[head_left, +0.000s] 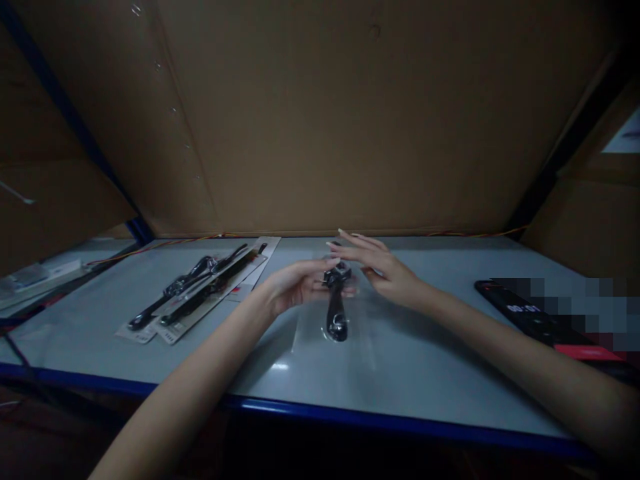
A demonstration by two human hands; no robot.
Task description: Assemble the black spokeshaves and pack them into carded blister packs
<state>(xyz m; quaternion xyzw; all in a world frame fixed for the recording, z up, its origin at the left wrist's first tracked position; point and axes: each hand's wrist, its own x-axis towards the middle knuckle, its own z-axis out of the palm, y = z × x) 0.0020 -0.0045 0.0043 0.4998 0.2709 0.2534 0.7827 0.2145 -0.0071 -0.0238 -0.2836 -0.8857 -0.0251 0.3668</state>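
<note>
In the head view, a black tool with a long rounded handle (337,313), in clear plastic packaging, is held upright in line with my view above the table. It looks like a spokeshave, though its middle is partly covered by fingers. My left hand (295,283) grips it at the middle, thumb on top and fingers behind the plastic. My right hand (383,267) is beside its far end, fingers stretched out and spread, close to the packaging; whether they touch it I cannot tell.
Several similar black tools in carded packs (200,290) lie stacked at left on the grey table (425,380). A black phone (520,310) showing a timer lies at right. Cardboard panels (350,133) enclose the back. Thin wires (170,245) run along the rear edge.
</note>
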